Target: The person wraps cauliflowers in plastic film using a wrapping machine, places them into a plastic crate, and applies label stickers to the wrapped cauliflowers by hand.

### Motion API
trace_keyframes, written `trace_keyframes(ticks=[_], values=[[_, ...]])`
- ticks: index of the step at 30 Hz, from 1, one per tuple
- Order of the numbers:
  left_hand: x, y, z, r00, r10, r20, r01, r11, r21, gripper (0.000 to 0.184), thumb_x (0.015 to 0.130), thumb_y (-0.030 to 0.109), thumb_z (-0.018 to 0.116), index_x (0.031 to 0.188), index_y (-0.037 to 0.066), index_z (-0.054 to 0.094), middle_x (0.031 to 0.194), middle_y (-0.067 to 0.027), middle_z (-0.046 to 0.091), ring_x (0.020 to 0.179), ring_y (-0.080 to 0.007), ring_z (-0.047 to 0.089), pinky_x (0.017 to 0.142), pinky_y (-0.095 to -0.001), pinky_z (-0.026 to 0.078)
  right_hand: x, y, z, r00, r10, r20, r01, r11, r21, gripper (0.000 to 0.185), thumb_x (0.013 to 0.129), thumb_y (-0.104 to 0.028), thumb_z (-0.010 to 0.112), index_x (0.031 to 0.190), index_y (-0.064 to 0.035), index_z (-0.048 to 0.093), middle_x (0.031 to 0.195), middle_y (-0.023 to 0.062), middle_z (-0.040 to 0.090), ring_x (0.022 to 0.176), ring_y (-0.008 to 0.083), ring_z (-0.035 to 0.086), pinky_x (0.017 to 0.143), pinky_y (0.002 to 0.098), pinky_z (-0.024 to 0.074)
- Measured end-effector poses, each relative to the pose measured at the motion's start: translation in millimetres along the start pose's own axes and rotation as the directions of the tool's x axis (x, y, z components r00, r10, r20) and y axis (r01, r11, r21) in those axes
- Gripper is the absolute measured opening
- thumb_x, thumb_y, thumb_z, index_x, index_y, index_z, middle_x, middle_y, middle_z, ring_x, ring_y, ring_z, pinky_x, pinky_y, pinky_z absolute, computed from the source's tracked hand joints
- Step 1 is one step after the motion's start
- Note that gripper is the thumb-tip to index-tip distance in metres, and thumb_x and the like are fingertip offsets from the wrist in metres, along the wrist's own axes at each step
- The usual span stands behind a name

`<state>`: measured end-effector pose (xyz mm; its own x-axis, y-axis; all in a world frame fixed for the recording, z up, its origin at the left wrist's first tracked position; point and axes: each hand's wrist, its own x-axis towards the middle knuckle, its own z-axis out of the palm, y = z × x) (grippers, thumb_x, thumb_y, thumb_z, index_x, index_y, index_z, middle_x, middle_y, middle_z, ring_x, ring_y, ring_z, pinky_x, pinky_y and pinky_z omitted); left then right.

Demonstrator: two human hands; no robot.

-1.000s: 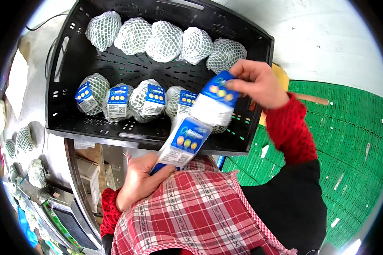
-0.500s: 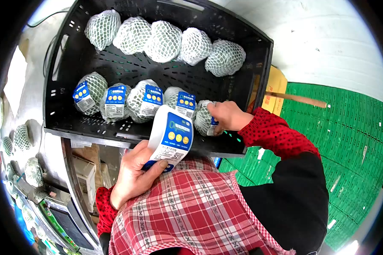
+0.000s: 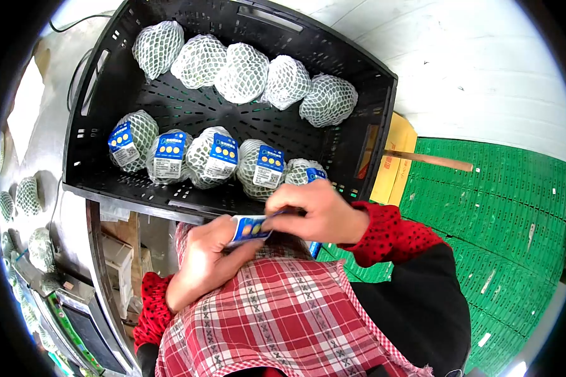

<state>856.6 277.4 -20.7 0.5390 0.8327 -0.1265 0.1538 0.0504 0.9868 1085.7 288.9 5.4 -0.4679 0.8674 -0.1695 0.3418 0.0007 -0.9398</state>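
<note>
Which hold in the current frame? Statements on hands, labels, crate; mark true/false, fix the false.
1. The left hand holds blue-and-white labels. True.
2. The far row in the crate has five netted items. True.
3. The crate is white. False: it is black.
4. The right hand partly hides the rightmost item of the near row. True.
5. The far row shows blue labels. False: only the near row does.
6. The right hand is at the far row. False: it is beside the left hand.
</note>
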Motion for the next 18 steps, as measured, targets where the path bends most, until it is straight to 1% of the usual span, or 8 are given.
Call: trace_keyframes(ticks=[2, 4, 5, 7, 12, 14, 16, 18], values=[[-6.5, -6.9, 6.8, 0.997, -0.074, 0.032, 0.073, 0.996, 0.042, 0.020, 0.077, 0.006, 0.076, 0.096, 0.003, 0.070, 0.076, -0.0136, 0.065, 0.065, -0.0252, 0.066, 0.060, -0.0332, 0.050, 9.6, -6.7, -42.6, 0.988, -0.072, -0.139, 0.045, 0.981, -0.187, 0.013, 0.081, -0.009, 0.073, 0.085, -0.0024, 0.063, 0.076, 0.0058, 0.065, 0.066, 0.0125, 0.061, 0.059, 0.0286, 0.0478], [-11.2, -10.0, 10.7, 0.999, -0.039, -0.008, 0.040, 0.998, 0.044, 0.019, 0.079, 0.006, 0.074, 0.097, 0.003, 0.070, 0.076, -0.0143, 0.065, 0.064, -0.0254, 0.066, 0.059, -0.0336, 0.050, 27.2, -0.3, -109.4, 0.907, 0.382, -0.176, -0.386, 0.923, 0.013, 0.016, 0.081, -0.010, 0.073, 0.088, -0.0006, 0.061, 0.083, 0.0023, 0.069, 0.068, 0.0077, 0.060, 0.060, 0.0258, 0.0484], [-10.5, -8.7, 9.6, 0.999, 0.009, -0.034, -0.007, 0.998, 0.067, 0.018, 0.080, 0.006, 0.074, 0.098, 0.003, 0.070, 0.076, -0.0145, 0.066, 0.064, -0.0254, 0.066, 0.059, -0.0339, 0.050, 34.9, 18.3, -134.5, 0.864, 0.422, -0.275, -0.471, 0.870, -0.146, 0.023, 0.080, -0.015, 0.075, 0.090, -0.0002, 0.060, 0.080, 0.0073, 0.068, 0.068, 0.0117, 0.062, 0.062, 0.0283, 0.0496], [-9.0, -4.2, 4.3, 0.999, 0.034, -0.042, -0.030, 0.996, 0.088, 0.017, 0.081, 0.005, 0.072, 0.098, 0.003, 0.069, 0.079, -0.0141, 0.066, 0.067, -0.0263, 0.066, 0.060, -0.0335, 0.050, 39.4, 89.0, -173.2, 0.948, 0.187, -0.256, -0.317, 0.583, -0.748, 0.031, 0.074, -0.020, 0.079, 0.092, -0.0031, 0.059, 0.081, 0.0128, 0.066, 0.073, 0.0254, 0.065, 0.066, 0.0362, 0.0508], [-15.8, -3.0, -12.8, 0.991, 0.055, -0.122, -0.051, 0.998, 0.033, 0.013, 0.084, 0.005, 0.070, 0.097, 0.003, 0.068, 0.088, -0.0125, 0.066, 0.074, -0.0251, 0.066, 0.066, -0.0314, 0.050, 68.2, 113.6, -167.7, 0.874, 0.230, -0.428, -0.448, 0.041, -0.893, 0.062, 0.064, -0.035, 0.084, 0.109, -0.0072, 0.051, 0.091, 0.0192, 0.065, 0.084, 0.0385, 0.067, 0.070, 0.0461, 0.0536], [-12.9, -0.2, -20.3, 0.981, 0.129, -0.145, -0.111, 0.986, 0.127, 0.013, 0.085, 0.005, 0.069, 0.098, 0.003, 0.067, 0.090, -0.0129, 0.066, 0.075, -0.0243, 0.066, 0.067, -0.0321, 0.050, 68.3, 123.8, -168.1, 0.901, 0.159, -0.405, -0.409, -0.008, -0.913, 0.068, 0.060, -0.037, 0.086, 0.108, -0.0075, 0.048, 0.092, 0.0200, 0.063, 0.079, 0.0400, 0.067, 0.067, 0.0470, 0.0541], [-10.8, -0.8, -23.9, 0.978, 0.152, -0.140, -0.136, 0.983, 0.122, 0.016, 0.085, 0.005, 0.068, 0.100, 0.002, 0.067, 0.092, -0.0140, 0.066, 0.079, -0.0260, 0.066, 0.068, -0.0330, 0.050, 62.5, 149.8, -160.7, 0.974, 0.157, -0.162, -0.181, 0.113, -0.977, 0.069, 0.056, -0.035, 0.088, 0.105, -0.0069, 0.048, 0.090, 0.0184, 0.063, 0.079, 0.0383, 0.067, 0.065, 0.0456, 0.0545], [-8.9, 0.8, -26.1, 0.980, 0.127, -0.155, -0.111, 0.988, 0.111, 0.018, 0.084, 0.005, 0.068, 0.102, 0.002, 0.067, 0.094, -0.0149, 0.066, 0.081, -0.0279, 0.066, 0.070, -0.0335, 0.051, 69.9, 169.4, -148.9, 0.969, 0.185, -0.164, -0.165, -0.011, -0.986, 0.064, 0.056, -0.028, 0.090, 0.102, -0.0036, 0.054, 0.092, 0.0206, 0.066, 0.079, 0.0350, 0.069, 0.067, 0.0420, 0.0562]])
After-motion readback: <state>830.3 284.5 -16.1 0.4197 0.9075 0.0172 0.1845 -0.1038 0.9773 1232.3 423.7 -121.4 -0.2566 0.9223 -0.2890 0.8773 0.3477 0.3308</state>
